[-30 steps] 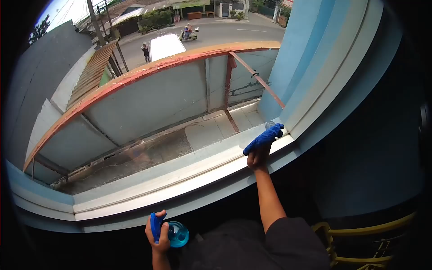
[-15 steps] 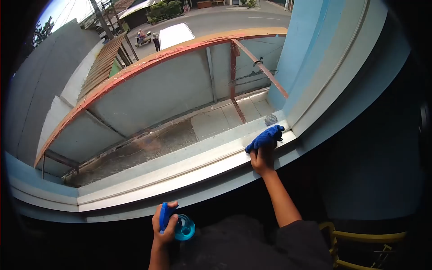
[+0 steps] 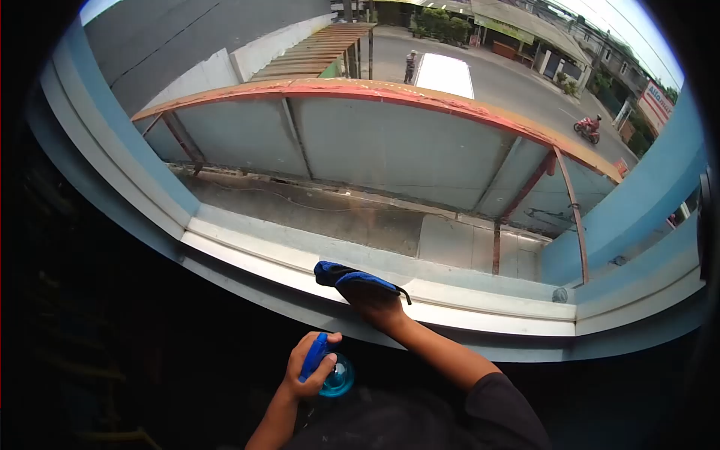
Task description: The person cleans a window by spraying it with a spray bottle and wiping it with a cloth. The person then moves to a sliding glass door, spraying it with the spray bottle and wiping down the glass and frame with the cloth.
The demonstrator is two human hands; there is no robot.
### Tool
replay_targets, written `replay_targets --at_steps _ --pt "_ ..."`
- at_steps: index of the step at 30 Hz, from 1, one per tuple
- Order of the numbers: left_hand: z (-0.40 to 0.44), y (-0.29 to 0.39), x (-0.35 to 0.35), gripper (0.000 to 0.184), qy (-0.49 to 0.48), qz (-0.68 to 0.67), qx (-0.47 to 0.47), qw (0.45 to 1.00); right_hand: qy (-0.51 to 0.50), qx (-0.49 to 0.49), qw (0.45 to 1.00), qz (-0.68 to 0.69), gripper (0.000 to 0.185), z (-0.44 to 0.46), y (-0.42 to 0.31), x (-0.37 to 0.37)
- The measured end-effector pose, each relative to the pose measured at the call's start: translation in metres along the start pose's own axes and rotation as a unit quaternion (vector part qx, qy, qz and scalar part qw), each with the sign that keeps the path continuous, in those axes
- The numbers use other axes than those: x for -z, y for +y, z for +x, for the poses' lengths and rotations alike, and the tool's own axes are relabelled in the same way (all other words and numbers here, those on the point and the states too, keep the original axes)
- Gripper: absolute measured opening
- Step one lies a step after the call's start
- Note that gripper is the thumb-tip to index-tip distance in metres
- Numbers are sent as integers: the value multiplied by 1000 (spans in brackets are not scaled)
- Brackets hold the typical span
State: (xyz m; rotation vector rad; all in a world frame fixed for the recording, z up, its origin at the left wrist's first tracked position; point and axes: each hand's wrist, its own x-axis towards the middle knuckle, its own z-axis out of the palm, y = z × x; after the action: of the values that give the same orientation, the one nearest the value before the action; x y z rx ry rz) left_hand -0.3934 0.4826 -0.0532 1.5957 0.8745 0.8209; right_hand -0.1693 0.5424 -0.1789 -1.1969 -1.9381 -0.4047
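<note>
In my right hand [image 3: 373, 306] is a blue cloth [image 3: 352, 277] with dark edging, held against the white window frame [image 3: 450, 312] near the middle of its lower rail. The cloth covers most of the fingers. My left hand [image 3: 306, 366] grips a spray bottle [image 3: 339, 376] by its blue trigger head, low in the view and just inside the sill. The bottle's body is clear blue-green. Part of it is hidden behind the thumb.
Beyond the window, a ledge runs below a grey panel wall [image 3: 397, 139] with a red-orange top edge. A white vehicle [image 3: 444, 76], a standing person [image 3: 410, 67] and a rider on a red motorcycle [image 3: 588, 130] are on the street. A small round object [image 3: 559, 295] sits at the right corner.
My right hand has moved the cloth left along the lower rail, away from the right corner. The camera view has turned to the right. My left hand still holds the spray bottle.
</note>
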Motion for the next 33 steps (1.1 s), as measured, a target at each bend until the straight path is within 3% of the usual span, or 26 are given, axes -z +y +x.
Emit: replay_targets --at_steps 2,3,5,7,8,9,11,12,15,16,19,21,22,23,26,27,28,29,32,33 --pt "-12 -13 15 29 48 -11 -9 999 -25 36 999 18 43 37 -13 -44" --pt "-17 -20 28 29 67 -5 -8 998 -52 91 987 -118 44 47 -17 -79" --pt "-28 -26 43 29 121 -5 -10 993 -59 81 994 -35 46 85 -33 -128" --pt "-36 -30 61 28 182 3 -7 983 -119 108 984 -79 51 122 -45 -178" --pt "-42 -32 71 29 215 8 -15 976 -114 88 989 26 54 141 -55 -188" --pt "-51 -28 82 29 243 13 -22 970 -130 125 984 -16 48 157 -64 -216" --pt "-66 -21 104 28 282 13 -27 959 -248 114 962 25 40 179 -80 -248" --pt "-70 -19 112 26 308 4 -5 951 -374 114 920 -11 34 197 -87 -266" --pt "-64 -50 112 24 367 -14 5 930 -432 150 888 -44 42 228 -85 -325" --pt "-65 -53 113 25 384 -13 -6 923 -232 241 935 -116 50 219 -77 -359" --pt "-57 -66 123 27 413 -26 -4 910 -233 274 915 -182 54 251 -86 -382" --pt "-51 -86 140 24 423 -38 1 906 -347 142 921 101 52 285 -86 -393" --pt "-41 -86 143 25 434 -41 -43 899 -325 144 931 78 52 305 -82 -392" --pt "-29 -127 136 32 448 -70 -151 879 -304 233 924 -13 52 323 -81 -388" --pt "2 -126 139 35 425 -122 -183 878 -279 438 815 -258 54 396 -91 -338" --pt "12 -127 142 35 393 -62 -186 898 -267 448 804 -286 55 433 -108 -283" --pt "21 -130 145 35 362 0 -186 914 -219 439 837 -242 57 464 -109 -259" --pt "32 -152 140 40 369 25 -182 911 -237 448 839 -200 58 501 -119 -218" --pt "63 -171 137 53 308 -65 -258 913 -158 466 822 -286 62 593 -147 -99" --pt "70 -157 143 55 286 -58 -302 908 -130 469 803 -343 46 623 -166 -56"
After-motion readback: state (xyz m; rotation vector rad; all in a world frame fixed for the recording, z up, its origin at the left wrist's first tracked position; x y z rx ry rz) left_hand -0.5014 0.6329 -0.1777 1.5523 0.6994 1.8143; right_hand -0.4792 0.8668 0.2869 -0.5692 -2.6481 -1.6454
